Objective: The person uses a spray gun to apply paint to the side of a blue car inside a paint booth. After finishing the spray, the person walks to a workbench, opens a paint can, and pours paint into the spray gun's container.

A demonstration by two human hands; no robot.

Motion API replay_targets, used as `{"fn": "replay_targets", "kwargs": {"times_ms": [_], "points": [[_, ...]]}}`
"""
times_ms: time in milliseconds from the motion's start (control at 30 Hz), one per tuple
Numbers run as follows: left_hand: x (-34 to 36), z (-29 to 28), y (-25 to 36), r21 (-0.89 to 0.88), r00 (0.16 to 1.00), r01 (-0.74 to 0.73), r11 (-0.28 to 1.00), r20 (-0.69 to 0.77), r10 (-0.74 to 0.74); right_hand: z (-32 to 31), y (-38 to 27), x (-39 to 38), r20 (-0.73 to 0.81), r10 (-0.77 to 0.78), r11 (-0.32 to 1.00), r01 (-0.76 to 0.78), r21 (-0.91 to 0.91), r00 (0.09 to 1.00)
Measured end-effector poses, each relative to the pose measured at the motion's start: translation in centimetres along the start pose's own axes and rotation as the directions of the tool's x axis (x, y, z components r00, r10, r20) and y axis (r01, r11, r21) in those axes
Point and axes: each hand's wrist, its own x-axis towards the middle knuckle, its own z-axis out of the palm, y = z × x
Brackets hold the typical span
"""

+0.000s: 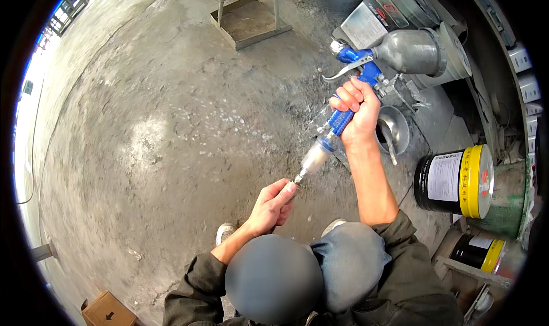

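A blue paint spray gun (341, 119) is tilted across the space in front of me, its grey paint cup (407, 52) at the upper right. My right hand (360, 112) wraps round the blue handle, with the silver trigger (346, 69) standing clear of the fingers. Below the handle hangs a cloudy, clear inline air filter (315, 157) with a metal fitting (298, 178) at its lower end. My left hand (273, 206) is closed at that fitting, thumb and fingers pinching there. Whatever lies inside the left fingers is mostly hidden.
A metal bowl (404, 133) with a ladle-like handle stands on the floor to the right. Beyond it are a black-and-yellow pail (452, 180), a rectangular can (366, 26) and a second pail (480, 252). A metal stand (251, 39) is ahead; a cardboard box (108, 310) sits lower left.
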Motion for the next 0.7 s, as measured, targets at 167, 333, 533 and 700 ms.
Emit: {"fn": "replay_targets", "kwargs": {"times_ms": [167,333,533,700], "points": [[0.4,-0.9,-1.3,0.03,0.998,-0.056,0.998,0.01,0.055,1.5,1.0,-1.7,-0.098,-0.02,0.993,0.008,-0.119,0.995],[2.6,-0.6,-1.3,0.452,0.959,-0.283,0.846,0.123,0.255,1.9,0.2,-2.5,-0.161,-0.312,0.851,0.2,-0.485,0.937],[7.0,-0.4,-1.7,0.579,0.936,-0.333,0.744,0.3,0.186,0.0,-3.4,-3.4,-0.151,-0.323,0.889,0.245,-0.386,0.934],[7.2,0.6,-0.8,0.78,0.91,-0.407,0.476,0.307,0.277,0.5,-3.8,-4.7,-0.263,-0.5,0.807,0.333,-0.488,0.825]]}}
